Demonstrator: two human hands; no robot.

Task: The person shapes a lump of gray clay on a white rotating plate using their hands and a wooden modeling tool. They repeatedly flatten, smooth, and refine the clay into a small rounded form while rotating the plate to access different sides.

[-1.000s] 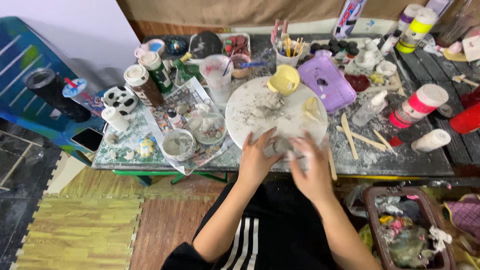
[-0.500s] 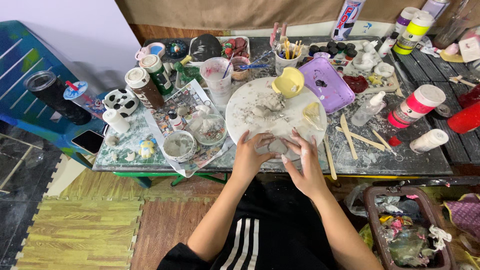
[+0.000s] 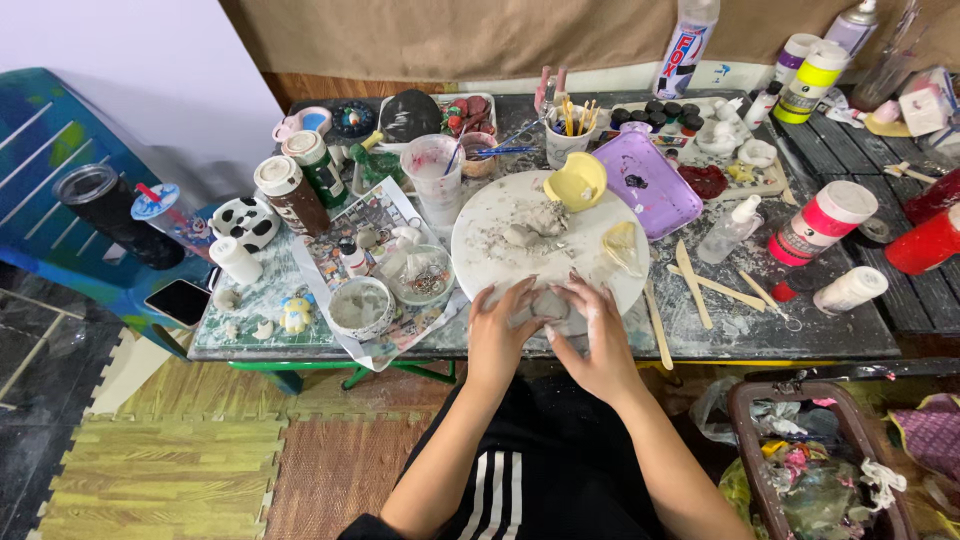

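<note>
A grey lump of clay [image 3: 549, 303] sits on the near edge of a round white board [image 3: 480, 250]. My left hand [image 3: 500, 335] cups its left side and my right hand [image 3: 598, 340] presses its right side, fingers curled over it. Farther back on the board lie more grey clay pieces [image 3: 535, 225], a yellow bowl [image 3: 580, 182] and a pale yellow wedge [image 3: 622, 245]. Both hands are smeared with clay.
A small bowl of grey slip [image 3: 360, 306] and a clear dish [image 3: 420, 275] stand left of the board. Wooden modelling tools [image 3: 690, 283] lie to the right near paint bottles [image 3: 820, 225]. A purple tray [image 3: 655, 182] and a brush cup [image 3: 567, 135] stand behind. A basket [image 3: 815, 460] stands on the floor at right.
Both hands have drawn closer together around the clay lump, and the view has shifted slightly toward the table.
</note>
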